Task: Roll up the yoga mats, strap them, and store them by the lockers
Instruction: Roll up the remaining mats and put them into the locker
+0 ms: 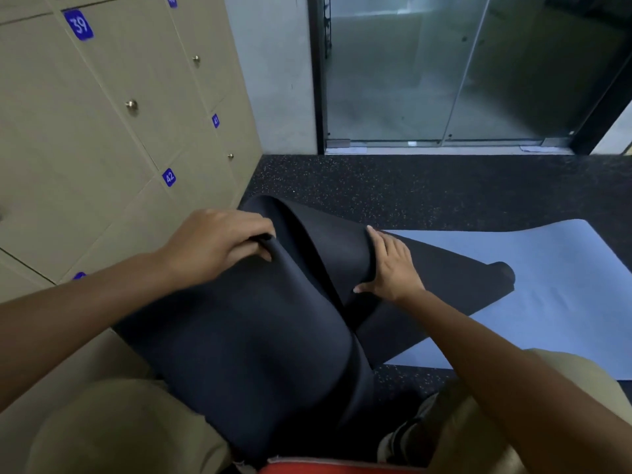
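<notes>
A dark navy yoga mat (260, 336) lies loosely folded across my lap and the floor, its far end curled over. My left hand (219, 244) grips the mat's upper edge, fingers curled over it. My right hand (393, 268) presses flat against the side of the curled fold, fingers straight. A light blue yoga mat (554, 302) lies flat on the floor to the right, partly under the dark mat. Beige lockers (102, 148) with blue number tags stand on the left.
Black speckled rubber floor (410, 189) stretches ahead. Glass doors (444, 73) with a black frame close off the far side. A grey wall (273, 73) stands between lockers and doors. My knees in khaki trousers and a shoe (407, 436) are at the bottom.
</notes>
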The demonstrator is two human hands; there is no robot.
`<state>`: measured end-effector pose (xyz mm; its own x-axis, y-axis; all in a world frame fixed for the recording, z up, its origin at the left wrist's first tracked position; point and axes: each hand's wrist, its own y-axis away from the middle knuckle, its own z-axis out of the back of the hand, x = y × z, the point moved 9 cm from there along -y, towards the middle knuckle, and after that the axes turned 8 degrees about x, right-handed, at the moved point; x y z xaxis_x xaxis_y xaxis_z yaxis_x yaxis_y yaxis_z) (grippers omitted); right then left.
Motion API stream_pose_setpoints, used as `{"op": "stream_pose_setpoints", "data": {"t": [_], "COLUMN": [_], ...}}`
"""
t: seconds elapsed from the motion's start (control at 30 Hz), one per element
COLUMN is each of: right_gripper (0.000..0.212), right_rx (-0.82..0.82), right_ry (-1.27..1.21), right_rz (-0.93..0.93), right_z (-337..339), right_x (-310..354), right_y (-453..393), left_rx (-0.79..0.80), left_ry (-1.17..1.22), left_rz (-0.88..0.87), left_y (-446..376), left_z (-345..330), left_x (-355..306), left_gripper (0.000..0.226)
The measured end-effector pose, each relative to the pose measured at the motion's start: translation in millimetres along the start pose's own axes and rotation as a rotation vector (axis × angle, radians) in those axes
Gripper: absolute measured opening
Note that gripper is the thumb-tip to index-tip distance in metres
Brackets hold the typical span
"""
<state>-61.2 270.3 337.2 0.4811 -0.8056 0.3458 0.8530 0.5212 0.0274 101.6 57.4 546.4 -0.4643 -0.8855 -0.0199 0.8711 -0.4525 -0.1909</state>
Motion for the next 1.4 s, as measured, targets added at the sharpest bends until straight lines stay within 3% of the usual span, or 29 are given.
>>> {"op": "stream_pose_setpoints", "data": {"t": [0.17,0.23,0.3,0.4,0.47,0.6,0.7,0.87,1.13,1.23,1.4], "right_gripper": [0.06,0.039,0.031,0.036,0.041,0.055,0.062,0.051,0.05,0.053,0.082], "right_rx": [-0.057,0.035,0.196,0.426,0.448,0.196,0.013,0.042,0.103,0.123,0.101], "right_ry": [-0.048,-0.053,0.007,0.223,0.34,0.449,0.344,0.272,-0.008,-0.144,-0.127], "right_rz": [0.021,0.023,0.019,0.024,0.001,-0.004,0.055,0.165,0.15,0.136,0.225], "right_z": [-2.0,4.0,22.7,68.6,98.9,144.1,145.9,107.8,85.8,78.3,49.9], "right_x": [1.9,-3.1,-6.1,2.7,22.8,108.7,188.4,266.8,198.1,158.5,129.5], "right_y": [-8.9,-17.5,-36.6,-82.4,-122.2,-198.2,-234.1,-250.2,-167.2,-108.7,-0.7], "left_rx": [-0.009,0.011,0.027,-0.024,-0.127,-0.314,-0.367,-0.533,-0.629,-0.63,-0.631], "left_ry": [0.05,0.053,0.07,0.097,0.138,0.211,0.28,0.587,0.735,0.758,0.78], "left_rz": [0.063,0.071,0.074,0.114,0.177,0.326,0.456,0.777,0.914,0.93,0.971], "left_y": [1.7,6.8,14.7,21.4,21.8,19.7,23.4,71.6,107.9,105.8,80.4], "left_z": [-12.7,-21.2,-30.2,-35.1,-27.5,1.8,10.4,-3.8,-37.5,-38.6,-24.2], "left_x": [17.0,24.1,28.0,30.3,33.4,54.8,91.0,171.2,208.8,207.2,195.7], "left_gripper": [0.026,0.026,0.026,0.024,0.024,0.023,0.019,0.01,0.007,0.018,0.02]}}
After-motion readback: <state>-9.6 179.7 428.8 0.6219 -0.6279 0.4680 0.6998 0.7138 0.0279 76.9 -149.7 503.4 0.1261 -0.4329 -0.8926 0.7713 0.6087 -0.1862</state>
